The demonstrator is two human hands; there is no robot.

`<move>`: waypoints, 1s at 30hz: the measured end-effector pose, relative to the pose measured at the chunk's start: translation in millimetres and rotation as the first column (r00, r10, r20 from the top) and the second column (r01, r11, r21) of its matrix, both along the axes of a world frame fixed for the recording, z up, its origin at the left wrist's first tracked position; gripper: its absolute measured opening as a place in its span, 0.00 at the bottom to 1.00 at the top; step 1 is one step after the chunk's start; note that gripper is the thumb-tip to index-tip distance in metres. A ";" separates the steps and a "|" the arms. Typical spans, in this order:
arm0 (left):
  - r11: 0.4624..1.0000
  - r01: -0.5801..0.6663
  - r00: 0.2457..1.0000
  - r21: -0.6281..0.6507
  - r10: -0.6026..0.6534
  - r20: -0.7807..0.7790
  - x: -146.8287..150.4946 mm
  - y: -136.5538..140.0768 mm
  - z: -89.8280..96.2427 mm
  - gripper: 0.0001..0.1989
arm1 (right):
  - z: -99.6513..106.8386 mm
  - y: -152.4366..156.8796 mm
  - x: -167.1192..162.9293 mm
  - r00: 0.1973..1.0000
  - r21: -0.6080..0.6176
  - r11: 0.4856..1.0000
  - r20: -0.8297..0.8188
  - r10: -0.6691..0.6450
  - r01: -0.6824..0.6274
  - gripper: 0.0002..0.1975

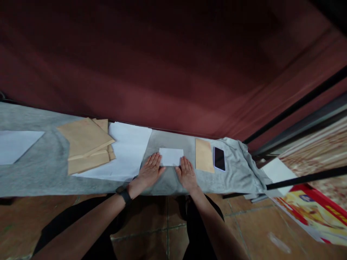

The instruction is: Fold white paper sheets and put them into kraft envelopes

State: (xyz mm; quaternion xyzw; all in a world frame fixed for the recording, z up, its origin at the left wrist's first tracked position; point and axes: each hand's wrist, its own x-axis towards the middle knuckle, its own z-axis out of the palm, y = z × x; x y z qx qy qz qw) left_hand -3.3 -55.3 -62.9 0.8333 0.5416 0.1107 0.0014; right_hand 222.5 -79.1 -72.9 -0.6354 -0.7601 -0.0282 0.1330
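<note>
Head view, single item of interest: one small white paper (171, 157), blank on the face shown, flat on the grey cloth-covered table (168, 185), near the middle of its length; whether folded or a single layer, cannot be told. Long axis: left to right, across the person's front. Left hand (151, 168): open, palm down, fingers extended, tips at the paper's left edge, thumb by its near left corner. Right hand (186, 174): likewise open and flat, fingertips at the near right corner. Bearing: paper lies between the two and slightly beyond them; neither hand is clearly nearer, and neither grips it. To the right, in order: one brown envelope (204, 156), near the right hand; one dark-screened phone (219, 159), just beside the envelope. To the left, in order: large white sheets (131, 146); several brown envelopes, fanned (86, 139), partly overlying them; a further white sheet (18, 145), well apart.
</note>
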 end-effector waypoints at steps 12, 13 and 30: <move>0.995 0.041 0.999 0.091 -0.040 -0.007 23.1 19.2 5.6 0.30 | 18.9 19.6 -35.4 0.971 0.020 1.000 -0.239 0.013 -0.009 0.28; 0.995 0.051 0.999 0.086 -0.049 -0.018 26.1 23.6 4.4 0.30 | 20.6 24.9 -39.8 0.965 0.006 1.000 -0.259 0.027 -0.027 0.28; 0.993 -0.016 0.998 0.116 0.023 -0.056 22.5 43.2 -7.5 0.30 | 10.2 52.3 -46.2 0.991 -0.047 0.999 -0.135 -0.023 0.017 0.28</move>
